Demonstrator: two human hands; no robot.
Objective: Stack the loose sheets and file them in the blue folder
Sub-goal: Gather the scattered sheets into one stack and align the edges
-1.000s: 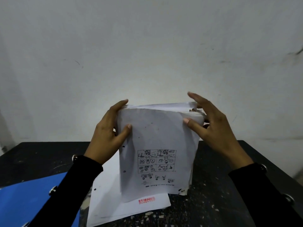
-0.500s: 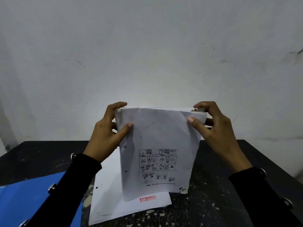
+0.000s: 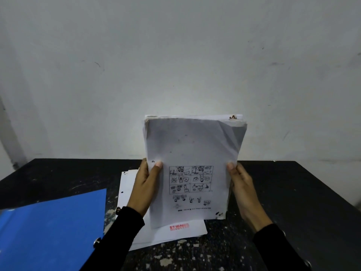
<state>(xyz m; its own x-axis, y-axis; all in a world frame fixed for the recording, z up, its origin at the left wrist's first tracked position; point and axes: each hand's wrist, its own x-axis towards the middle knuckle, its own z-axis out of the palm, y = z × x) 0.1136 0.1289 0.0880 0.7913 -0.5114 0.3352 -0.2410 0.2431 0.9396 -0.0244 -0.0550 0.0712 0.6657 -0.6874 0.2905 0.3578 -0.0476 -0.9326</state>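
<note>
I hold a thick stack of white sheets (image 3: pixel 193 149) upright above the black table (image 3: pixel 293 192), its front page showing a printed picture grid upside down. My left hand (image 3: pixel 145 186) grips the stack's left edge at mid-height and my right hand (image 3: pixel 243 188) grips its right edge. The stack's lower edge hangs just over more white sheets (image 3: pixel 175 231) that lie flat on the table, the top one stamped REJECTED in red. The blue folder (image 3: pixel 52 231) lies closed at the lower left.
A pale wall (image 3: pixel 175 65) rises directly behind the table's far edge. The table surface is black with chipped pale spots near the front. The table's right corner shows at the right.
Both hands have slid down from the stack's top corners to its side edges at mid-height. The stack now stands taller in view and straighter.
</note>
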